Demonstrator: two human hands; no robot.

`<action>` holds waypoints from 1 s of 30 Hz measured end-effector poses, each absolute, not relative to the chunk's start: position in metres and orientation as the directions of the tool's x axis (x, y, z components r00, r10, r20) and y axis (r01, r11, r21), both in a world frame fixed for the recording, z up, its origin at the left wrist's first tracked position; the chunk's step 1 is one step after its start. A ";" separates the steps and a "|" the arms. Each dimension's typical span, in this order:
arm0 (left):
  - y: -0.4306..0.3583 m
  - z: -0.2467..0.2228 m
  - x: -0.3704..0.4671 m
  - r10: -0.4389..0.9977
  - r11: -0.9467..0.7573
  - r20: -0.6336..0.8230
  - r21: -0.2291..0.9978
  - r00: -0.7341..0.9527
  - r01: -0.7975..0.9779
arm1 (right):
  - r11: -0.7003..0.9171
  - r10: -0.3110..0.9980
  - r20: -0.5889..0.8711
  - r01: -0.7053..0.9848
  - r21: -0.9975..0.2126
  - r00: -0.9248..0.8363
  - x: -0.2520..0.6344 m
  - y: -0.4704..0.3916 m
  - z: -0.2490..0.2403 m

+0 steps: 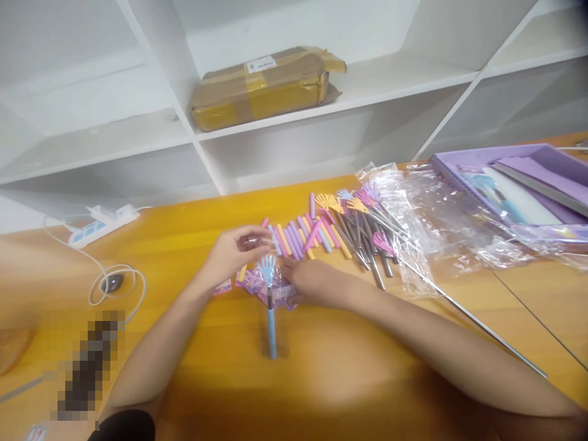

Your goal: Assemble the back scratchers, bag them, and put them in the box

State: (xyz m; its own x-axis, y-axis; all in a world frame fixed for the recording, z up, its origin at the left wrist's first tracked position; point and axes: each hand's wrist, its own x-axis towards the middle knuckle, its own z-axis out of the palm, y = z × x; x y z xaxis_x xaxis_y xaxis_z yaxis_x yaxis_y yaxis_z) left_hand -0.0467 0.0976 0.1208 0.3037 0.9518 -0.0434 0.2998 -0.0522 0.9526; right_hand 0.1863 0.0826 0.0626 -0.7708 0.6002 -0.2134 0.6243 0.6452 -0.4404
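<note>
Shelving (pixel 399 67), white and open, stands at 12 o'clock behind a wooden surface (pixel 349 367), a taped cardboard parcel (pixel 261 98) in one bay. At 9 o'clock sits a white power strip (pixel 103 226), a looped cable (pixel 145 286) and small dark object (pixel 113 282) nearby. Toward 3 o'clock, crumpled clear bags (pixel 427 208) spread up to a purple tray (pixel 549 158) of flat items, overlapping part of a heap of hand-headed rods (pixel 367 245). One long metal rod (pixel 487 324) juts toward 4 o'clock, beyond the right forearm (pixel 413 324). Multicolored tubes (pixel 294 239) crowd the center, just past the hands.

At 6 o'clock lies a blue hand-headed stick (pixel 271 324), its head pointing to 12, beside patterned purple packets (pixel 254 284) partly covered by the right hand (pixel 310 283).

The left hand (pixel 241 254), reaching in from between 7 and 8 o'clock, arches with fingers curled toward the thumb; whether it pinches anything cannot be told. The right hand, from about 4 o'clock, sits low, back upward, fingers toward 9 o'clock at the packets; its grasp is too blurred to tell.
</note>
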 end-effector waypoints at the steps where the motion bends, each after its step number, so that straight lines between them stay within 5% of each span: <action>1: 0.097 0.121 -0.047 0.950 -0.037 -0.056 0.957 0.307 0.288 | 0.636 0.605 -0.212 0.626 -0.452 -0.767 0.187 0.083 0.063; 18: 0.094 0.131 -0.047 0.950 -0.079 -0.033 0.937 0.311 0.340 | 0.566 0.661 -0.158 0.626 -0.537 -0.733 0.183 0.083 0.067; 30: 0.094 0.133 -0.052 0.932 -0.034 -0.078 0.953 0.353 0.301 | 0.554 0.710 -0.189 0.703 -0.446 -0.679 0.189 0.087 0.058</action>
